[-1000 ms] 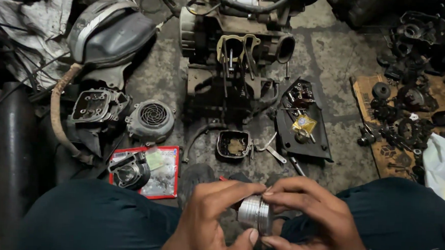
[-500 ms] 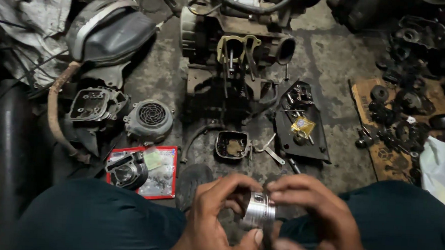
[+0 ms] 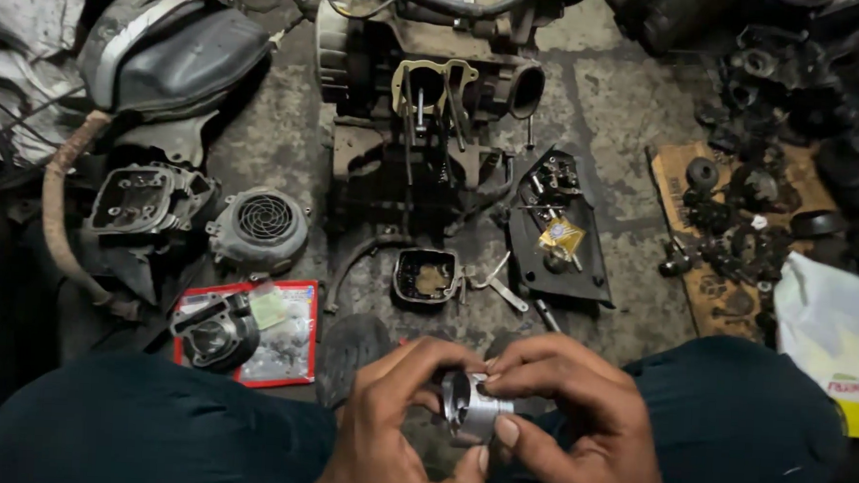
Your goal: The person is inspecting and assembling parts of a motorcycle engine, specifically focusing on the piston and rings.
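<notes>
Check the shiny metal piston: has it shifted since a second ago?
Barely. The piston stays between both hands, below the small open casing on the floor, though its open end now faces left.

A stained concrete floor (image 3: 609, 114) carries everything. An engine block (image 3: 426, 96) stands at the top middle, with a small open metal housing (image 3: 426, 275) below it and a black tray of small parts (image 3: 556, 228) to its right. On the left lie a cylinder head (image 3: 142, 200), a round fan cover (image 3: 261, 226) and a red-edged packet (image 3: 280, 336) bearing a cylinder (image 3: 215, 331). On the right, a cardboard sheet (image 3: 674, 175) holds dark gears.
</notes>
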